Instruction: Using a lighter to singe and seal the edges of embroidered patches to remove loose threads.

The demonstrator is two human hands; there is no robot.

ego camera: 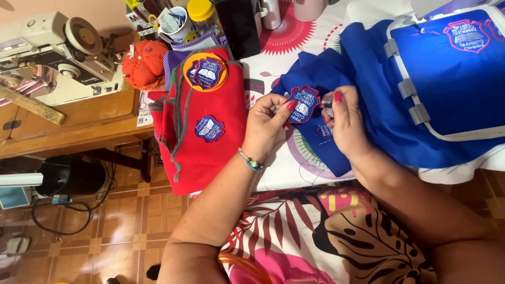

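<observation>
At frame left, a sewing machine (58, 52) sits beside red fabric (202, 126). At centre, the left hand (265, 126) pinches a shield-shaped embroidered patch (303, 104); the right hand (344, 123) grips its other edge over blue fabric (379, 105) on the table (284, 173).

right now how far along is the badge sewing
Looks done: the red garment already carries a badge on its front, and so does the blue one at the right. In hand: the left hand pinches a loose blue badge while the right hand works at its edge. Left: that badge is not yet fixed to the blue cloth beneath.
</observation>
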